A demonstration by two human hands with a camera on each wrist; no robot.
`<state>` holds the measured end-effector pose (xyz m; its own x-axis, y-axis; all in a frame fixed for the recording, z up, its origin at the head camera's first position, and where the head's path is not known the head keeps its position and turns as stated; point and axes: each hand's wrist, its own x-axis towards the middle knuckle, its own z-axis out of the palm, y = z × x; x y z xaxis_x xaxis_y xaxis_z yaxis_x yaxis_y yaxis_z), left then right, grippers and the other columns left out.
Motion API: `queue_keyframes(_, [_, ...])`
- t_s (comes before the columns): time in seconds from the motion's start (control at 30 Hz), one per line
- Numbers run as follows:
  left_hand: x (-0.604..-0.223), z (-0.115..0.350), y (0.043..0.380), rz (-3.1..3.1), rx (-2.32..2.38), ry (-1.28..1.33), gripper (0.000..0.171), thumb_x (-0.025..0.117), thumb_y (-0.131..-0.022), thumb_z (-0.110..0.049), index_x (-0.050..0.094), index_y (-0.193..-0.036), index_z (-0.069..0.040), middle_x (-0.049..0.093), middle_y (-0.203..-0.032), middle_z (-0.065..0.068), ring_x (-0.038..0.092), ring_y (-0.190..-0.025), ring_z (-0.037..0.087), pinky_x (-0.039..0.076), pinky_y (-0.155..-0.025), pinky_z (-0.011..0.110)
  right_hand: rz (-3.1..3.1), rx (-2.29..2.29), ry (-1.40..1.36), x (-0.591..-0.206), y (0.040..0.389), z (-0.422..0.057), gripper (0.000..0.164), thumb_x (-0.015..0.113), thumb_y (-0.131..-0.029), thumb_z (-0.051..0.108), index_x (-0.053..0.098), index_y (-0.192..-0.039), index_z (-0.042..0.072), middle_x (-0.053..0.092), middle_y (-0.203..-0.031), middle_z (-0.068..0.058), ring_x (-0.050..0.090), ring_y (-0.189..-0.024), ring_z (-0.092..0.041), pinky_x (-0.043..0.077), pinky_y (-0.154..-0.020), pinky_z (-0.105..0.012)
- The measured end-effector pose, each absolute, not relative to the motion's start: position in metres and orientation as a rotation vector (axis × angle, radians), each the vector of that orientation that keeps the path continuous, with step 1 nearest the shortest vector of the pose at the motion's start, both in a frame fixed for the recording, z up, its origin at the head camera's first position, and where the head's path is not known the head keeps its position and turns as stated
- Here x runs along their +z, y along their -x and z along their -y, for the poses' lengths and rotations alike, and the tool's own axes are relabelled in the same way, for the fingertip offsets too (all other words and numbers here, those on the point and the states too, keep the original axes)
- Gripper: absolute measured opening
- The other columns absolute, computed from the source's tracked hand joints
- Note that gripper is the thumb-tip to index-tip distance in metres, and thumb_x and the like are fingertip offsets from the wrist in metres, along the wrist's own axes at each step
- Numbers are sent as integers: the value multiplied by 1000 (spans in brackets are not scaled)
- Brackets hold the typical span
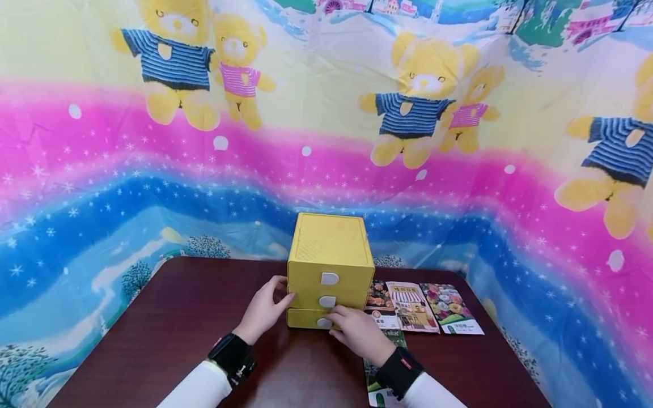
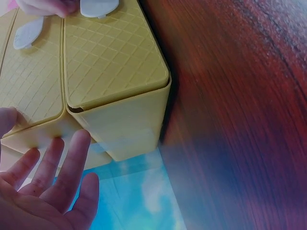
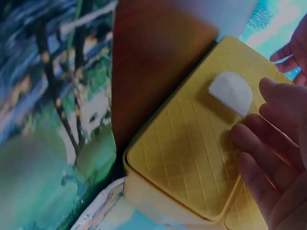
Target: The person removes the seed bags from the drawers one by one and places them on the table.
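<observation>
A yellow three-drawer box (image 1: 329,243) with white tab handles stands on the dark wooden table. My left hand (image 1: 262,309) is at its left side; in the left wrist view its fingers (image 2: 79,153) spread along the side wall and the thumb lies by the front edge. In front of the bottom drawer (image 1: 306,318), my right hand (image 1: 359,331) has its fingertips beside the lowest white handle (image 3: 232,91). The right wrist view shows those fingers loosely bent, not wrapped round the handle. A narrow gap shows along the bottom drawer's edge in the left wrist view.
Right of the box lie flower-picture packets (image 1: 451,309) and a packet with a shop picture (image 1: 413,306). A green packet (image 1: 374,391) lies partly under my right wrist. A bear-print cloth (image 1: 326,141) hangs behind the table.
</observation>
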<state>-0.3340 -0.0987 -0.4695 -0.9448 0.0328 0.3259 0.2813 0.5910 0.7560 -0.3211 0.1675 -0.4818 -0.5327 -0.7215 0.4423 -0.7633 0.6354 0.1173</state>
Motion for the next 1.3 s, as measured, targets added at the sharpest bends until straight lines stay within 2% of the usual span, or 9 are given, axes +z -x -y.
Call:
queue_keyframes(0.23, [-469, 98, 333, 2539, -1282, 258, 37, 72, -97, -30, 61, -128, -14, 67, -105, 1, 58, -81, 11, 49, -72, 30, 2387, 150, -1175, -488, 321, -162, 26, 82, -87, 18, 75, -112, 14, 66, -112, 2, 69, -93, -9, 57, -77, -24])
queue_keyframes(0.4, [-470, 99, 333, 2532, -1285, 260, 38, 72, -97, -30, 60, -129, -14, 67, -104, 1, 58, -80, 11, 49, -72, 30, 2442, 181, -1176, -488, 319, -160, 24, 79, -89, 15, 76, -113, 12, 64, -112, 1, 69, -93, -8, 56, -77, -21])
queue_keyframes(0.63, [-469, 98, 333, 2529, -1271, 260, 37, 72, -96, -30, 61, -128, -14, 67, -103, 0, 58, -80, 10, 49, -72, 30, 2484, 226, -1159, -488, 318, -160, 23, 78, -91, 14, 75, -115, 12, 64, -115, 1, 69, -96, -9, 56, -80, -21])
queue_keyframes(0.83, [-470, 99, 333, 2532, -1280, 258, 38, 72, -96, -31, 61, -129, -15, 68, -103, 0, 59, -80, 10, 49, -71, 30, 2495, 266, -1166, -489, 316, -161, 20, 77, -92, 15, 76, -112, 12, 64, -110, 2, 69, -93, -8, 56, -78, -20])
queue_keyframes(1.3, [-473, 100, 334, 2529, -1302, 275, 41, 71, -97, -34, 60, -131, -14, 68, -106, 2, 59, -78, 12, 49, -68, 29, 2563, 349, -1239, -482, 294, -166, 19, 74, -94, 15, 76, -113, 14, 64, -105, 4, 66, -93, -3, 53, -77, -15])
